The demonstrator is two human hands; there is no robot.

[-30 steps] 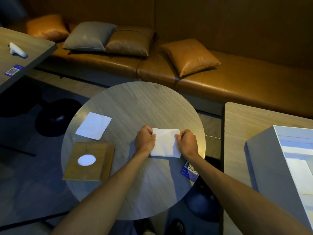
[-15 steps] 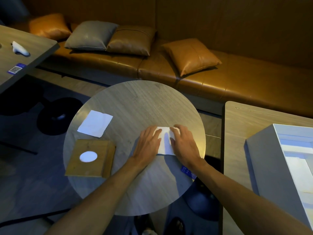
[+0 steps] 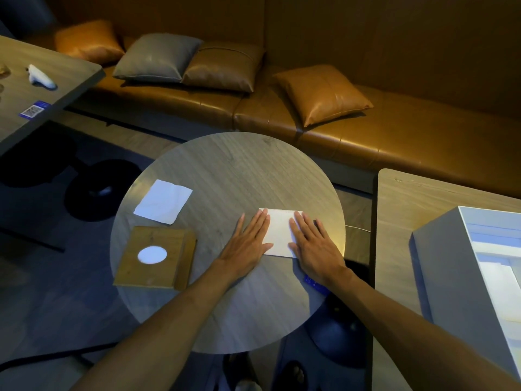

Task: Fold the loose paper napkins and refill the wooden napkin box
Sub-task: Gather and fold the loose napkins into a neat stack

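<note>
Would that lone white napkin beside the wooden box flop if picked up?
Probably floppy: the loose napkin is a thin, slightly wrinkled sheet. Likely very light, so a nudge might slide it across the smooth round table. Lying flat, it should not roll.

Your round grey-brown table (image 3: pixel 225 179) at the centre of the frame has a matt wood-grain top, with a soft glare only along its right rim. On it, the white folded paper napkin (image 3: pixel 279 231) looks thin, matt and smooth. The white loose paper napkin (image 3: pixel 163 200) at centre left is faintly creased. Below that one, the square tan wooden napkin box (image 3: pixel 158 235) shows plain, dull grain around its oval opening. Across the top of the frame, the tan leather-look bench (image 3: pixel 423 136) and its tan cushions (image 3: pixel 321 91) are glossy and smooth, while the grey cushion (image 3: pixel 158 57) is duller. At the right edge, the grey rectangular box (image 3: pixel 445 277) has flat, matt walls.
</note>
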